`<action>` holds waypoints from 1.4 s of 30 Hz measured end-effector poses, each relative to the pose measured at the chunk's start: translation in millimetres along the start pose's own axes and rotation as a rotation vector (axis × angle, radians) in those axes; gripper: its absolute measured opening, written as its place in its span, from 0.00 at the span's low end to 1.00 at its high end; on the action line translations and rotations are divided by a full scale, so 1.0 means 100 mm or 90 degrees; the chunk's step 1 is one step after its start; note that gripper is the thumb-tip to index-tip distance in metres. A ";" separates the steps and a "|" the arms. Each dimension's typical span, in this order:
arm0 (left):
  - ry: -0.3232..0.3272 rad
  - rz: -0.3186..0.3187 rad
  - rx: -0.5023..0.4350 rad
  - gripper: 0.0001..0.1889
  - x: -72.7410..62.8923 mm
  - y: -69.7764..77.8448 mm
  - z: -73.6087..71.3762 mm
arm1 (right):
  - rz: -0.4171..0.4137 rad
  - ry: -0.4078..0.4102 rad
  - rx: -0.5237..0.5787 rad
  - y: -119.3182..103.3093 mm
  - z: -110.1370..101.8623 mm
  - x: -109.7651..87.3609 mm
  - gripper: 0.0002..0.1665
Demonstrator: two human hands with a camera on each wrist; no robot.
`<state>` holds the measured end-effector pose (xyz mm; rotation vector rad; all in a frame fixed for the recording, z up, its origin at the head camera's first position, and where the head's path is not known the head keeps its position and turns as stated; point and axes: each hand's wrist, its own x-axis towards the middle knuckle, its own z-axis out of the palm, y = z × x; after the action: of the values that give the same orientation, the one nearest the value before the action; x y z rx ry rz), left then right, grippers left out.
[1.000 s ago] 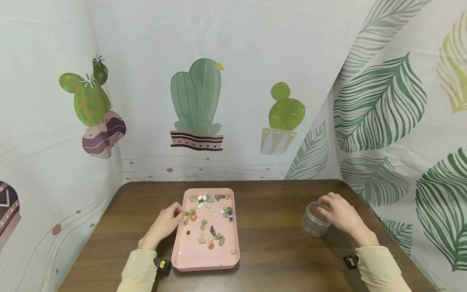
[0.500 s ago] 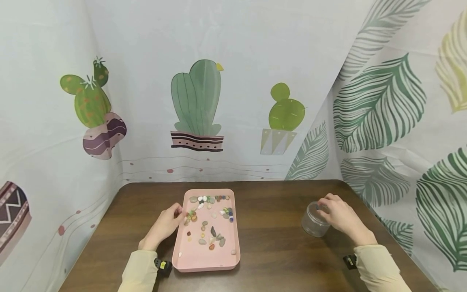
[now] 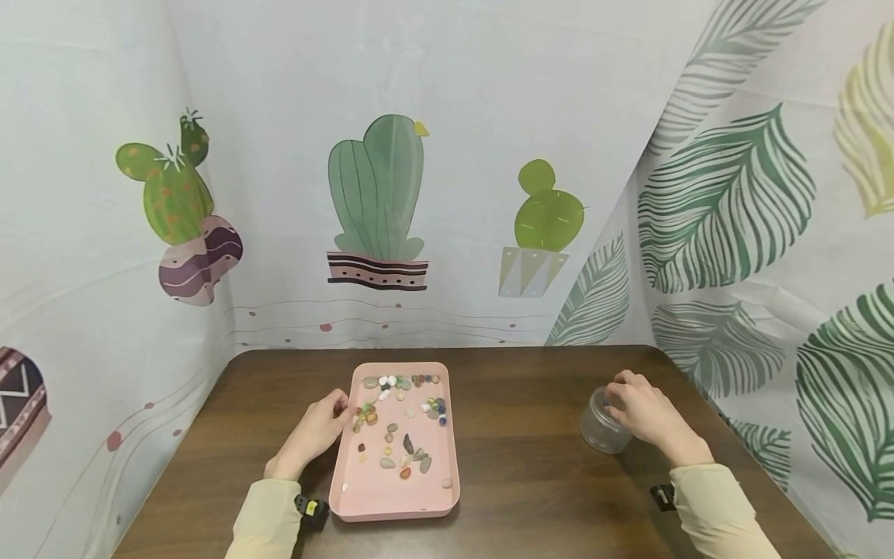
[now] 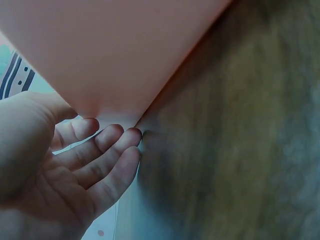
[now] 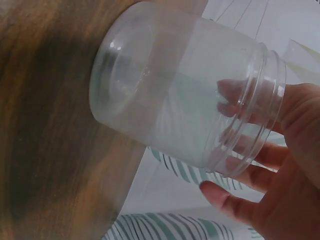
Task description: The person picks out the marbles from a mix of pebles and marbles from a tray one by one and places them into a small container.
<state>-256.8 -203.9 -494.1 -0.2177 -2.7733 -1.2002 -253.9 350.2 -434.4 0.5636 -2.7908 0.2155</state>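
Note:
My left hand (image 3: pixel 317 425) is at the left rim of a pink tray (image 3: pixel 398 497). In the left wrist view the thumb goes over the tray's edge and the fingertips (image 4: pixel 131 137) meet its outer wall. Small pebbles and coloured stones lie in the tray, some in a row along its far end. On the right, my right hand (image 3: pixel 646 407) is over a clear jar (image 3: pixel 602 431) without a lid. Thumb and forefinger reach inside its mouth, pinching a small bluish stone (image 5: pixel 221 99), mostly hidden by the fingertips. The other fingers are outside the jar's neck.
Both things stand on a dark brown wooden table (image 3: pixel 517 466), with a stretch of tabletop between tray and jar. A white cloth (image 3: pixel 461 194) printed with cacti and leaves hangs behind the table and along its sides.
The right hand has dipped slightly into the jar's mouth, and its forearm has shifted a little left. The jar stands slightly further right. Left hand and tray look the same.

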 end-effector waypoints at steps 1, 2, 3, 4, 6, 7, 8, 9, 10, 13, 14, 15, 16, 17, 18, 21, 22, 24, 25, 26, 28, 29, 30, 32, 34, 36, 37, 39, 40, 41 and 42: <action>0.000 -0.001 0.001 0.07 0.00 0.00 0.00 | 0.002 -0.007 0.001 0.00 0.00 0.00 0.09; 0.000 -0.002 0.002 0.07 0.00 0.00 0.00 | 0.005 -0.015 0.004 0.00 -0.01 0.00 0.09; 0.001 -0.004 0.003 0.07 0.00 0.00 0.00 | 0.008 -0.024 0.006 0.00 -0.01 0.01 0.09; 0.001 -0.003 0.004 0.07 -0.01 0.00 0.00 | 0.011 -0.034 0.009 0.00 -0.01 0.01 0.09; 0.002 -0.003 0.005 0.08 0.00 0.00 0.00 | 0.020 -0.051 0.014 0.01 -0.01 0.02 0.09; 0.003 -0.004 0.005 0.08 0.00 -0.01 0.01 | 0.024 -0.059 0.016 0.01 -0.01 0.02 0.08; 0.002 -0.003 0.006 0.08 0.00 -0.01 0.01 | 0.027 -0.068 0.019 0.02 -0.01 0.03 0.08; 0.002 -0.002 0.006 0.08 0.00 -0.01 0.01 | 0.030 -0.075 0.022 0.02 -0.01 0.04 0.08; 0.002 0.000 0.007 0.08 0.01 -0.02 0.01 | 0.033 -0.082 0.024 0.02 -0.01 0.04 0.08; 0.003 0.004 0.010 0.07 0.02 -0.04 0.01 | 0.041 -0.104 0.034 0.03 -0.03 0.05 0.09; 0.003 0.008 0.011 0.08 0.02 -0.04 0.01 | 0.043 -0.110 0.039 0.04 -0.03 0.06 0.09; 0.004 0.008 0.011 0.08 0.02 -0.05 0.01 | 0.046 -0.115 0.043 0.04 -0.03 0.06 0.09; 0.004 0.008 0.011 0.08 0.02 -0.05 0.01 | 0.048 -0.119 0.046 0.04 -0.03 0.06 0.10; 0.003 0.007 0.010 0.08 0.02 -0.05 0.01 | 0.046 -0.122 0.049 0.05 -0.03 0.06 0.10; 0.001 0.005 0.009 0.08 0.02 -0.05 0.01 | 0.046 -0.124 0.054 0.05 -0.04 0.06 0.11; -0.001 -0.002 0.005 0.08 0.02 -0.05 0.01 | 0.035 -0.126 0.070 0.08 -0.06 0.06 0.13; -0.003 -0.002 0.005 0.08 0.02 -0.05 0.01 | 0.029 -0.125 0.076 0.09 -0.07 0.06 0.13; -0.004 -0.002 0.007 0.07 0.01 -0.04 0.01 | 0.021 -0.120 0.087 0.10 -0.10 0.07 0.13; -0.004 -0.001 0.008 0.07 0.02 -0.05 0.01 | 0.015 -0.115 0.090 0.10 -0.13 0.09 0.12; -0.004 -0.002 0.009 0.07 0.01 -0.05 0.01 | 0.011 -0.110 0.089 0.11 -0.15 0.10 0.12; -0.003 -0.004 0.009 0.06 0.02 -0.05 0.01 | 0.004 -0.101 0.091 0.10 -0.21 0.15 0.12; -0.003 -0.006 0.009 0.06 0.02 -0.05 0.01 | 0.001 -0.095 0.091 0.09 -0.24 0.17 0.11; -0.004 -0.007 0.009 0.06 0.02 -0.05 0.01 | 0.000 -0.091 0.091 0.07 -0.28 0.20 0.11; -0.004 -0.009 0.009 0.06 0.02 -0.05 0.01 | -0.005 -0.082 0.090 0.03 -0.36 0.26 0.12; -0.003 -0.008 0.008 0.06 0.01 -0.05 0.02 | -0.015 -0.073 0.088 -0.03 -0.41 0.32 0.12; -0.001 -0.005 0.010 0.06 0.01 -0.05 0.02 | -0.027 -0.072 0.086 -0.10 -0.45 0.39 0.13; 0.000 -0.004 0.010 0.06 0.01 -0.04 0.02 | -0.035 -0.071 0.083 -0.14 -0.46 0.43 0.13; 0.000 -0.001 0.010 0.06 0.01 -0.04 0.02 | -0.054 -0.067 0.082 -0.23 -0.46 0.50 0.14; 0.000 -0.001 0.011 0.06 0.01 -0.05 0.02 | -0.065 -0.065 0.081 -0.27 -0.45 0.54 0.14; 0.000 0.000 0.012 0.06 0.01 -0.04 0.02 | -0.076 -0.063 0.081 -0.32 -0.44 0.58 0.14; -0.001 -0.002 0.011 0.07 0.01 -0.05 0.02 | -0.086 -0.059 0.080 -0.37 -0.43 0.62 0.14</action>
<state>-258.7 -205.5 -498.5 -0.2134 -2.7849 -1.1776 -283.5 302.9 -371.6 0.8083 -2.8286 0.3467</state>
